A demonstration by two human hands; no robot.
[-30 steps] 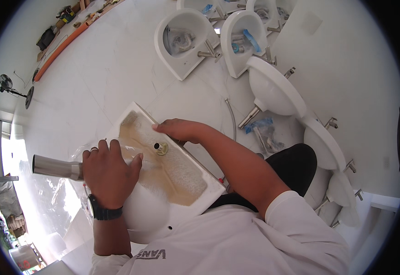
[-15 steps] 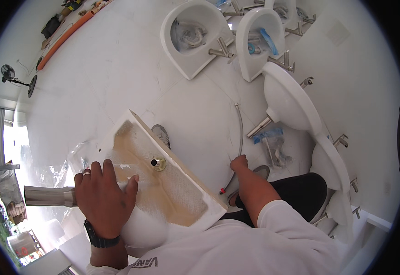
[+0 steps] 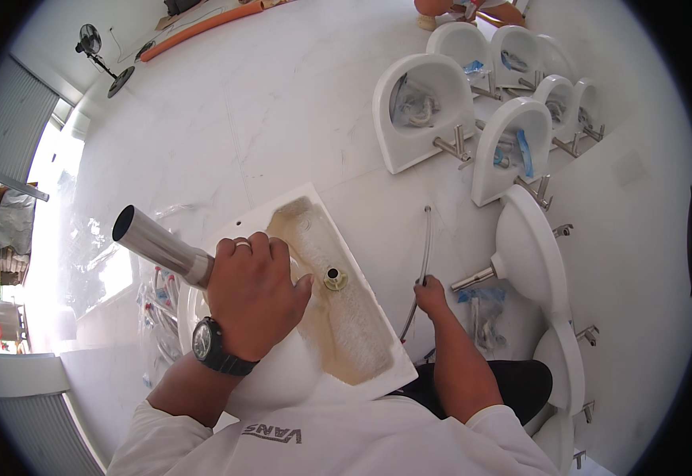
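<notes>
A white washbasin lies upside down before me, its hollow underside stained tan. A brass-coloured threaded fitting with a dark open end sticks up in that hollow. A shiny metal drain pipe juts from the basin's bowl toward the left. Around the base of this pipe, my left hand is closed, with the thumb out to the right; the grip's underside is hidden. Right of the basin, my right hand pinches a thin grey flexible hose partway along. One hose end points away from me; the lower part runs down beside the basin.
Several white basins with taps stand to the far right, one basin holding bagged parts. More basins line the right wall. A bag of fittings lies near my right arm, bagged hoses at left. Another person crouches far off.
The view has shifted, so the scene sits lower and further right. My right hand still grips the hose, now higher along it. My left hand stays at the pipe.
</notes>
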